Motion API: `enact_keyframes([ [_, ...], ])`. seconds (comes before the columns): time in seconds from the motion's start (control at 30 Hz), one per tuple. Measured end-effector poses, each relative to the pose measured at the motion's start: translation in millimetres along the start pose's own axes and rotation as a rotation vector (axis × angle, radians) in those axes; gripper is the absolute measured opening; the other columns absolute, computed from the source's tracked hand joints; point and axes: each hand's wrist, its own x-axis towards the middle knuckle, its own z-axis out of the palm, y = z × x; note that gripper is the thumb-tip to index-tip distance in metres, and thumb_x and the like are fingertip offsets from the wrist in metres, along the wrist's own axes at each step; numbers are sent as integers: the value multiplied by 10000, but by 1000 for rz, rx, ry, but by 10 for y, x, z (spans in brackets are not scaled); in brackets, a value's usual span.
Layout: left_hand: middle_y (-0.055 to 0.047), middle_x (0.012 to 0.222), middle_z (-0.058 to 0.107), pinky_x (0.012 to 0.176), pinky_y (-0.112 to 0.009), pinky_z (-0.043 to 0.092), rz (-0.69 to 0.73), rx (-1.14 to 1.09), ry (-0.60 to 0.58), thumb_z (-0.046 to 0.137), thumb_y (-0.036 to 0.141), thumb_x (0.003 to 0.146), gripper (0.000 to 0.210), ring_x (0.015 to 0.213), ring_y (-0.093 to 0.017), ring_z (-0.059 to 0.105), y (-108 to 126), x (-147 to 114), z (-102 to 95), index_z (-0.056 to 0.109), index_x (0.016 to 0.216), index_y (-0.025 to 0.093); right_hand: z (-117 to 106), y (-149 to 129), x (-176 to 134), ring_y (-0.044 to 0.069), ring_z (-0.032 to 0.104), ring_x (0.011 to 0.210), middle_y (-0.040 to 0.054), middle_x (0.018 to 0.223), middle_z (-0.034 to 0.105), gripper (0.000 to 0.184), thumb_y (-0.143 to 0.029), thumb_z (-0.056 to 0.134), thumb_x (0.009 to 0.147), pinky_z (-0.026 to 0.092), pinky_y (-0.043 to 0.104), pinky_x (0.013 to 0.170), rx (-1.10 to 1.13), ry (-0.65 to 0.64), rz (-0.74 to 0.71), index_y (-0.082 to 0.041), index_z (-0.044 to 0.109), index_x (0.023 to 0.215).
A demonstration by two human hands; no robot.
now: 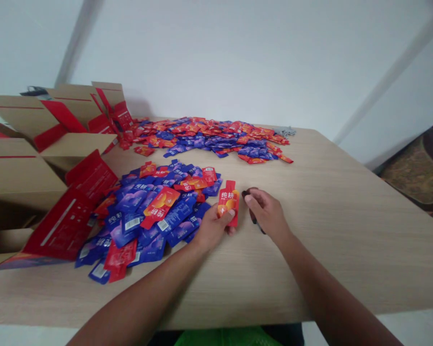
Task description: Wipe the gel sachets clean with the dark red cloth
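Observation:
My left hand (213, 227) grips a red pouch (224, 202) with orange fruit art and white lettering, its thumb across the lower front. The pouch stands nearly upright, narrow neck up, just above the table. To its right, my right hand (269, 211) is closed around a slim black tool (253, 217). Most of that tool is covered by the fingers, so its kind is unclear; a dark end sticks out below them. A small gap separates the tool from the pouch. Beside my left hand lies a heap of blue and red pouches (137, 192).
Open cardboard boxes (77, 202) with red flaps stand at the left. Along the back of the wooden table (346, 230) runs a long pile of red and blue pouches (209, 134), with a grey item (286, 130) at its right end. A white wall (238, 57) rises behind.

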Motion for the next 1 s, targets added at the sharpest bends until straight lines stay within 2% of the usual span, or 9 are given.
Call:
enact_keyframes([
  [0.07, -11, 779, 646, 629, -280, 496, 30, 2, -76, 736, 543, 918, 415, 642, -151, 594, 7, -36, 22, 616, 1047, 168, 95, -98, 8, 203, 648, 729, 30, 834, 726, 406, -591, 665, 945, 527, 305, 654, 121, -159, 39, -207, 770, 1026],
  [0.17, -19, 876, 654, 700, -263, 479, 89, 108, -129, 766, 517, 909, 400, 746, -141, 576, 4, -57, 14, 669, 1051, 156, 230, -86, -6, 153, 549, 610, -8, 684, 641, 409, -578, 696, 930, 426, 263, 544, 240, -167, 83, -191, 728, 800],
  [0.23, -6, 869, 630, 696, -252, 458, 119, 154, -111, 744, 526, 928, 385, 756, -132, 544, -12, -52, -12, 674, 1002, 155, 280, -23, -49, 151, 552, 609, -5, 694, 653, 403, -573, 723, 912, 434, 262, 554, 317, -164, 106, -186, 730, 799],
  [0.37, 25, 770, 566, 611, -232, 395, 125, 191, -15, 714, 578, 938, 432, 685, -114, 478, -52, -23, -74, 601, 861, 169, 276, 63, -146, 164, 586, 630, 18, 740, 697, 441, -611, 720, 905, 479, 277, 594, 373, -291, 116, -183, 737, 804],
  [0.53, 27, 744, 575, 590, -233, 381, 77, 157, -90, 716, 602, 930, 457, 646, -108, 475, -71, 3, -97, 586, 831, 175, 247, 53, -179, 143, 536, 589, 1, 680, 640, 472, -623, 677, 942, 418, 255, 553, 429, -340, 150, -178, 696, 785],
  [0.63, 26, 732, 583, 599, -235, 384, 45, 108, -86, 730, 593, 921, 453, 642, -109, 487, -55, -6, -79, 590, 815, 175, 255, 36, -187, 151, 548, 627, 2, 724, 651, 440, -615, 691, 937, 433, 261, 585, 451, -296, 142, -187, 696, 833],
  [0.73, 24, 711, 585, 582, -232, 367, 20, 81, -75, 744, 587, 912, 457, 623, -105, 476, -28, -30, -64, 591, 799, 171, 255, 37, -198, 142, 503, 615, -12, 692, 601, 453, -612, 687, 941, 399, 260, 576, 464, -245, 143, -197, 644, 765],
  [0.9, 28, 706, 571, 586, -234, 376, 32, 102, -62, 739, 588, 915, 459, 628, -107, 476, 16, -53, -58, 594, 795, 170, 248, 67, -202, 128, 413, 583, -24, 621, 498, 548, -653, 653, 945, 314, 264, 539, 391, -370, 121, -201, 555, 651],
  [1.0, 26, 712, 572, 607, -240, 388, 26, 83, -64, 731, 583, 919, 455, 637, -109, 477, 34, -43, -56, 599, 789, 168, 253, 46, -199, 122, 391, 581, -30, 617, 474, 539, -632, 658, 953, 296, 266, 537, 426, -337, 118, -202, 532, 653],
])
